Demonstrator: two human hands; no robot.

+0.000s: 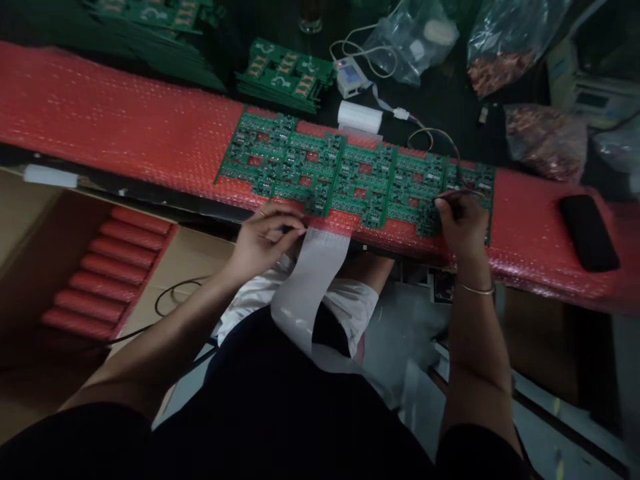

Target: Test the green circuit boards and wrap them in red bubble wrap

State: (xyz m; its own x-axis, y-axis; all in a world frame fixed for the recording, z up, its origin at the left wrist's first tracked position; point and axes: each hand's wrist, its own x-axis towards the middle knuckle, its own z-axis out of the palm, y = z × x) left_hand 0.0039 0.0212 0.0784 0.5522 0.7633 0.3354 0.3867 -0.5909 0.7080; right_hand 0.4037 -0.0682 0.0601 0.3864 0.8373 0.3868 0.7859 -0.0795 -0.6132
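Observation:
Several green circuit boards (360, 175) lie in a joined row on red bubble wrap (125, 110). My right hand (465, 223) is over the right part of the row, fingers pinched around the end of a thin wired lead (456, 155); its tip is hidden. At the row's front edge, my left hand (270, 233) has thumb and forefinger pinched together. Whatever is between them is too small and dark to make out. Beside those fingertips, a translucent plastic strip (313, 267) hangs from the table edge down across my lap.
Behind the row stand stacked circuit boards (285, 73), a small white box (350, 77) with cables, and a white roll (360, 117). Bags of copper-coloured parts (545, 140) lie right, near a black phone-like object (589, 232). A cardboard box (190, 257) with red wrapped rolls (107, 283) stands lower left.

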